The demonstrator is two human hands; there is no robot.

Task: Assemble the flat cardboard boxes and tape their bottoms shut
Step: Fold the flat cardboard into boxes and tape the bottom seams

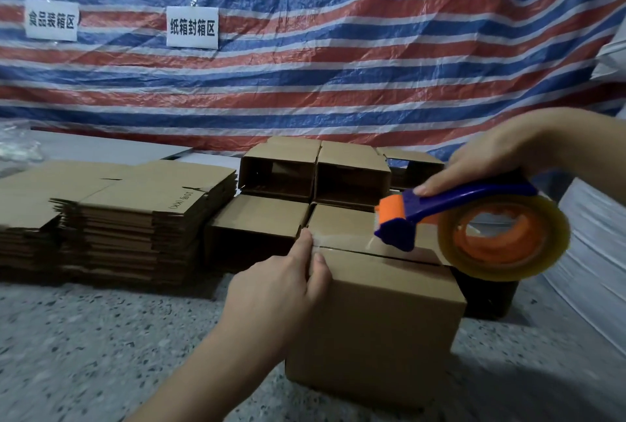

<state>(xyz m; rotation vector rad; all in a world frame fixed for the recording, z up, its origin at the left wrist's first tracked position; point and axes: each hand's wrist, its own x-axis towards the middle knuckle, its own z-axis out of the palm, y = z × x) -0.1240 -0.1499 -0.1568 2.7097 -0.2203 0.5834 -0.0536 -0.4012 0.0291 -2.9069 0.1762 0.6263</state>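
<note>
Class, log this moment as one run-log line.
step: taping seam of brown cardboard box | left hand: presses clear tape end | right hand: grips blue-and-orange tape dispenser above seam | state: partly taped

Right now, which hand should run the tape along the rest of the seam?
Right. The right hand grips the tape dispenser above the box seam, while the left hand presses the tape end at its left edge.

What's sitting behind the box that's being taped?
Assembled cardboard boxes, stacked two high on their sides with open ends facing us, then a striped tarp. The taped box and the tape dispenser hide the right-hand ones' lower parts.
</note>
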